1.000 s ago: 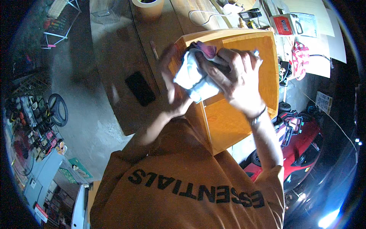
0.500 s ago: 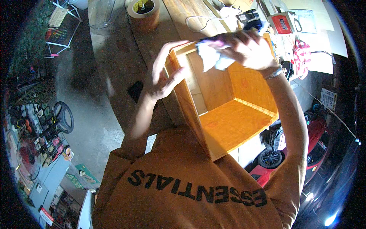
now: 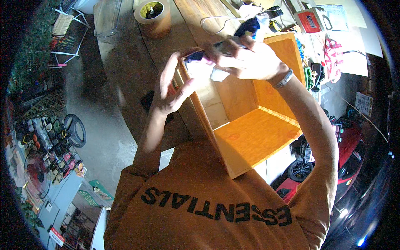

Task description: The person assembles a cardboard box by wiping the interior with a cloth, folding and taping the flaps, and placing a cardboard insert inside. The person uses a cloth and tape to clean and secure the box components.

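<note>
An open-sided wooden box (image 3: 254, 135) with an orange-brown finish leans against my front, tilted, over the table's near edge. Its left upper corner is held by my left hand (image 3: 166, 93), with the thumb on the near side and the fingers over the rim. My right hand (image 3: 260, 62) is closed on a bunched cloth (image 3: 246, 28), dark blue at one end and white underneath. The cloth lies at the box's far rim, near my left fingertips. My right fingers are slightly blurred and partly cover it.
On the wooden table (image 3: 129, 62) stand a round pot (image 3: 157, 27) and a clear plastic container (image 3: 107, 21). A flat dark object (image 3: 147, 101) lies beside my left forearm. At the right are a red-and-grey case (image 3: 309, 21) and a red-and-white striped cloth (image 3: 332, 58).
My right hand has moved left along the far rim with the cloth, toward my left hand. The box has shifted slightly left; my left hand keeps its hold.
</note>
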Motion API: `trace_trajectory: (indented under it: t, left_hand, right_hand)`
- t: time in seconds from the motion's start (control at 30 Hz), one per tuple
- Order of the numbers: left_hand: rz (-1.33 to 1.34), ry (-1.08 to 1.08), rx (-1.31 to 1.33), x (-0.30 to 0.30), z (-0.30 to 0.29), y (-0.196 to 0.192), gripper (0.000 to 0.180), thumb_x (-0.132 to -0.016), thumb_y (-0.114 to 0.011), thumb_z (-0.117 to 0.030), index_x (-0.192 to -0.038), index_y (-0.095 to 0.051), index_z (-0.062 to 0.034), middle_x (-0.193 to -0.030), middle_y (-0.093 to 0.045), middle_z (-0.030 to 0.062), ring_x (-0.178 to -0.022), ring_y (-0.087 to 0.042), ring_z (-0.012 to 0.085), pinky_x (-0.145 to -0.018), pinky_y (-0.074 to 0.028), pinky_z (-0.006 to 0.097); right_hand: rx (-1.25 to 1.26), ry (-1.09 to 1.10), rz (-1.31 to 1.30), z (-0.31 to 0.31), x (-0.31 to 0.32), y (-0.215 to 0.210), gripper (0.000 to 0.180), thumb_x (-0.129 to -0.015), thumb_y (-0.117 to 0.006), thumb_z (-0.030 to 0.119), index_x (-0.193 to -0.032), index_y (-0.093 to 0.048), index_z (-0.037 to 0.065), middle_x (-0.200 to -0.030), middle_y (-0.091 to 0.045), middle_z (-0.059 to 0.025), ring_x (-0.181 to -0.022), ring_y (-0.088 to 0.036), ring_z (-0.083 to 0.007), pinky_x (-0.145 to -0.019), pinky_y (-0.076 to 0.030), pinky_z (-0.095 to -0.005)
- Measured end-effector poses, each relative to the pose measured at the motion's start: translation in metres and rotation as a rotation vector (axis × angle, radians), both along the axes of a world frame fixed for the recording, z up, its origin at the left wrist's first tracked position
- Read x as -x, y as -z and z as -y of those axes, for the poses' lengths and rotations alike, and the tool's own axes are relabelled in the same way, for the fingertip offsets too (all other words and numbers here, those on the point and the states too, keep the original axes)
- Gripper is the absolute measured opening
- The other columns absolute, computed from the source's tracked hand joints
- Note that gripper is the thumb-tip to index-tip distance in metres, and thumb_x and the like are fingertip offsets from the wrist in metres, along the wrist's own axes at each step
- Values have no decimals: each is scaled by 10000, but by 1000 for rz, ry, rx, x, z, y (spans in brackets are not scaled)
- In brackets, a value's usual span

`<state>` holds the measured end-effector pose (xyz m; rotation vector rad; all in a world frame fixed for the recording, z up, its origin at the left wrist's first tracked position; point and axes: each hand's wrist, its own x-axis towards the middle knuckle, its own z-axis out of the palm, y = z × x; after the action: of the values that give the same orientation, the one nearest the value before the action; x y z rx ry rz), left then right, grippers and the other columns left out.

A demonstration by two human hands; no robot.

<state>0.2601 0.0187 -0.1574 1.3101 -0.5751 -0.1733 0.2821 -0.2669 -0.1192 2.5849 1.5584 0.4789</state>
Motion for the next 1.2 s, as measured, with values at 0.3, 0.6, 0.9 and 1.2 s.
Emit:
trace_trajectory:
  t: [0.3, 0.6, 0.9, 1.2]
  left_hand:
    - [61, -44, -51, 1, 2, 0, 545, -937, -683, -192, -1394, -515, 52, -1346, -594, 189, -1291, -563, 266, -1118, -412, 386]
    - [28, -5, -51, 0, -3, -1, 565, -932, -679, -204, -1401, -513, 64, -1371, -588, 193, -1297, -566, 280, -1125, -408, 397]
    - [22, 50, 83, 2, -2, 11, 553, -943, -638, -55, -1462, -468, 34, -1406, -563, 169, -1316, -546, 268, -1134, -425, 406]
    - [-39, 3, -27, 0, 1, 1, 670, -902, -695, -300, -1423, -488, 68, -1385, -575, 179, -1301, -537, 251, -1137, -381, 401]
  right_hand:
    - [150, 91, 205, -6, 15, -28, 529, -842, -638, 248, -1369, -618, 281, -1251, -618, 32, -1083, -608, -204, -808, -515, -344]
    - [145, 192, 165, 13, 15, -31, 621, -821, -636, 291, -1437, -558, 282, -1185, -603, -14, -1050, -600, -213, -808, -499, -333]
    - [-232, 60, -33, -17, 5, -7, 502, -870, -610, 291, -1369, -564, 257, -1369, -587, -24, -1144, -598, -221, -907, -507, -374]
    - [43, 96, 206, 100, 15, -35, 299, -786, -640, 238, -1079, -649, 181, -1441, -588, -24, -1216, -588, -255, -930, -511, -406]
